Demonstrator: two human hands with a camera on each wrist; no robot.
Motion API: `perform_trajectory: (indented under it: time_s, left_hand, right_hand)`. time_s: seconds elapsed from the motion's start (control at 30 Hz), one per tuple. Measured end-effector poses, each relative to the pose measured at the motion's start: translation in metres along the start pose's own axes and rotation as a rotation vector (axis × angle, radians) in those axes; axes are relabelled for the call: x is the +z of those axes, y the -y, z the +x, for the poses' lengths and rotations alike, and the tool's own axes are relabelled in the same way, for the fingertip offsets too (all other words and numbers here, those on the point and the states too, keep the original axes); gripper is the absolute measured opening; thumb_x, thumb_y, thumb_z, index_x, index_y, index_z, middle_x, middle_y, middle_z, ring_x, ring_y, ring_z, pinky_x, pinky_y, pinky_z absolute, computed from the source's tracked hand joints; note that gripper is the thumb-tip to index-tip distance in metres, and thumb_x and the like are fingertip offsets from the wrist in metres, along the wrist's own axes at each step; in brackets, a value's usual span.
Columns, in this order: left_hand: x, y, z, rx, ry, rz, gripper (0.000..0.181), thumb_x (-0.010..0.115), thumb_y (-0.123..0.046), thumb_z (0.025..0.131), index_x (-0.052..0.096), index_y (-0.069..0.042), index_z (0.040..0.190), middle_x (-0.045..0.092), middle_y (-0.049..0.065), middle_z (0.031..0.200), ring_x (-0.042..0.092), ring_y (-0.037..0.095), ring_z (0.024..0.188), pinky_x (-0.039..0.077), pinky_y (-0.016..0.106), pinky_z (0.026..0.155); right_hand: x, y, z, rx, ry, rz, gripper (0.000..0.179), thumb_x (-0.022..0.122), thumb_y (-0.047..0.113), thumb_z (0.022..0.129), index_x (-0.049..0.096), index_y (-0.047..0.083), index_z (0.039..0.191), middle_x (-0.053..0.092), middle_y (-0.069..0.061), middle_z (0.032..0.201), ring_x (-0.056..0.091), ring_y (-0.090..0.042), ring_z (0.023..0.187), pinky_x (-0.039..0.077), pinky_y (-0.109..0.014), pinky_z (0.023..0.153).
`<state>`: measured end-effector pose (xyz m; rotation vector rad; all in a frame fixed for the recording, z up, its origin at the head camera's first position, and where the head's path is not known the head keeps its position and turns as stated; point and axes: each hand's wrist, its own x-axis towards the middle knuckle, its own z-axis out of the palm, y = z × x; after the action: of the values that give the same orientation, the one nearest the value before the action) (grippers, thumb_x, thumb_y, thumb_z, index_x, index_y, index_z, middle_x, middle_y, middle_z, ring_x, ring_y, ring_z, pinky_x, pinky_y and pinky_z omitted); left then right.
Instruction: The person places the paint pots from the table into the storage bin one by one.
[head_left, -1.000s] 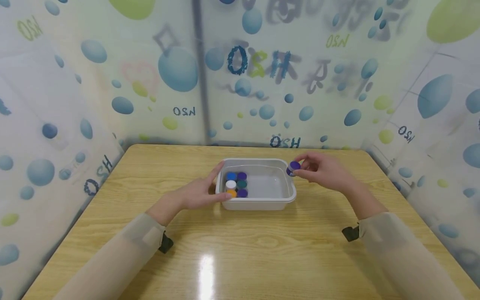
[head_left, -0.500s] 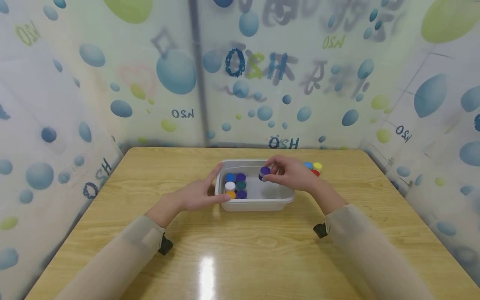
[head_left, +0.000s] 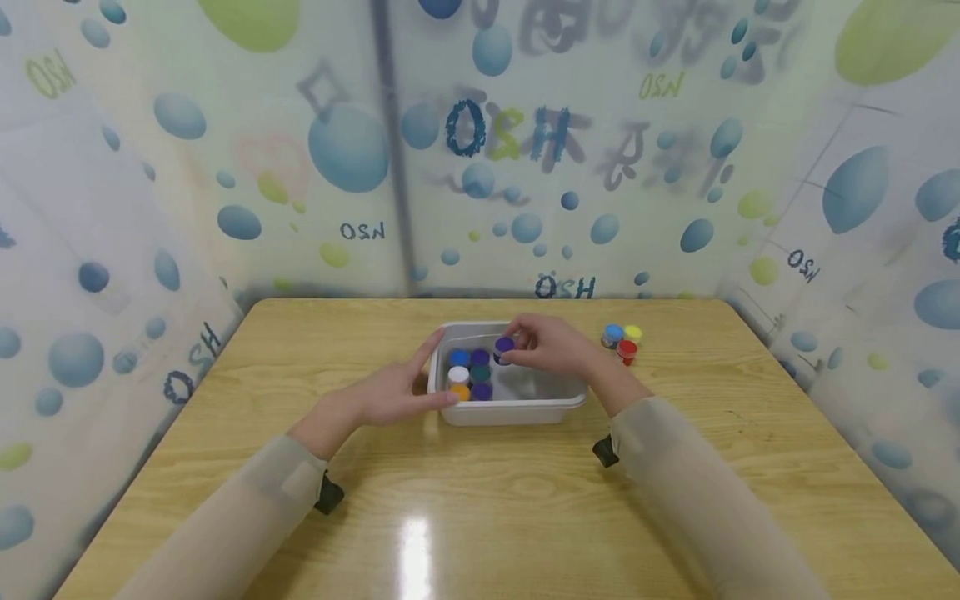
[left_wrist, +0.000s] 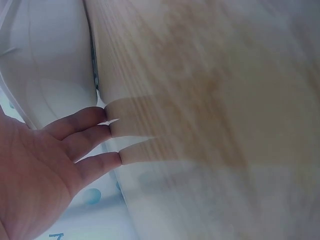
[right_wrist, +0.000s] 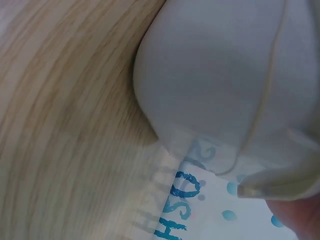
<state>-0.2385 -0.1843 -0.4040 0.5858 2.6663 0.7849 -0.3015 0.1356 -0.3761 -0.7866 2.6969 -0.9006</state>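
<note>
A white plastic box (head_left: 510, 412) stands on the wooden table. In its left end, several small jars with coloured lids form two columns, among them a blue (head_left: 459, 357), a white (head_left: 458, 375) and an orange lid (head_left: 459, 392). My right hand (head_left: 551, 343) pinches a jar with a purple lid (head_left: 504, 344) inside the box, just right of the two columns near the back. My left hand (head_left: 386, 392) spreads across the box's left end, thumb on the near rim. In the left wrist view its other fingers (left_wrist: 90, 142) are extended, tips at the table.
On the table right of the box stand three more jars, with a light blue lid (head_left: 613, 332), a yellow lid (head_left: 633, 332) and a red lid (head_left: 627, 348). A printed curtain (head_left: 480, 192) rises behind the table (head_left: 525, 508) and along both sides.
My right hand has carried the purple-lidded jar leftward from the box's right rim to beside the other jars. My left hand stays at the left end.
</note>
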Motion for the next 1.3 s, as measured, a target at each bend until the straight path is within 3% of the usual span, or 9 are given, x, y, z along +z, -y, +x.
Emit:
perform_trajectory:
  time_s: [0.33,0.9,1.3]
  left_hand:
    - [-0.001,-0.001,-0.001,0.005,-0.004,-0.004,0.115,0.058,-0.083,0.098,-0.013,-0.038,0.176,0.053,0.034,0.161,0.06,0.051,0.143,0.045,0.067,0.121]
    - [0.002,0.0,0.0,0.01,-0.001,-0.017,0.115,0.058,-0.082,0.098,-0.014,-0.037,0.176,0.054,0.031,0.161,0.057,0.05,0.146,0.043,0.068,0.122]
    - [0.002,0.0,0.001,0.014,-0.003,-0.009,0.115,0.057,-0.082,0.098,-0.014,-0.037,0.176,0.056,0.029,0.161,0.057,0.049,0.147,0.042,0.068,0.123]
  right_hand:
    - [0.009,-0.002,0.009,0.023,0.012,0.003,0.035,0.081,0.036,0.101,0.071,0.017,0.129,0.075,-0.001,0.104,0.068,-0.018,0.093,0.059,-0.036,0.087]
    - [0.02,-0.003,0.013,0.06,0.056,-0.26,0.032,0.08,0.035,0.103,0.071,0.023,0.131,0.076,0.006,0.104,0.069,-0.013,0.092,0.06,-0.036,0.086]
    - [0.02,0.0,0.012,0.094,0.067,-0.258,0.032,0.078,0.032,0.104,0.07,0.024,0.134,0.077,0.004,0.111,0.069,-0.014,0.095,0.06,-0.036,0.089]
